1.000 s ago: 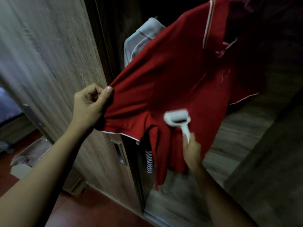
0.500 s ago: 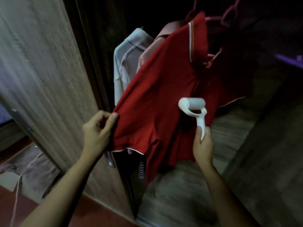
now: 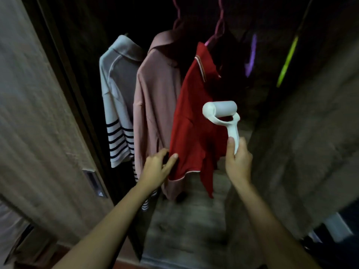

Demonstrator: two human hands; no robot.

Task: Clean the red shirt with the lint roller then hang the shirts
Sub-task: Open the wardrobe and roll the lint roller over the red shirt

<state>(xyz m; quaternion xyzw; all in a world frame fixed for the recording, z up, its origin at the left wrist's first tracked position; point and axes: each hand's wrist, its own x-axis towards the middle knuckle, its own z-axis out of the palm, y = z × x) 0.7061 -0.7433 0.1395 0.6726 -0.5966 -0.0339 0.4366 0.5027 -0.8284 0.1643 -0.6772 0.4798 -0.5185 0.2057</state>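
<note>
The left grip (image 3: 157, 168) pinches the red polo shirt (image 3: 194, 123) hanging at its one o'clock; the right grip (image 3: 238, 163) clamps the lint roller (image 3: 221, 110) by its handle.

Red shirt (image 3: 194, 123), centre frame: solid red, thin white and orange stripes on the collar, white piping on the sleeve hem. Lint roller (image 3: 221, 113): all white. Pink shirt (image 3: 153, 105): plain dusty pink. Pale shirt (image 3: 118, 90), left: grey-white, navy stripes on the cuffs. Top: magenta hanger (image 3: 219, 26), purple hanger (image 3: 250, 57), lime green hanger (image 3: 287, 61). Door (image 3: 38, 113), left: grey-brown woodgrain.
</note>
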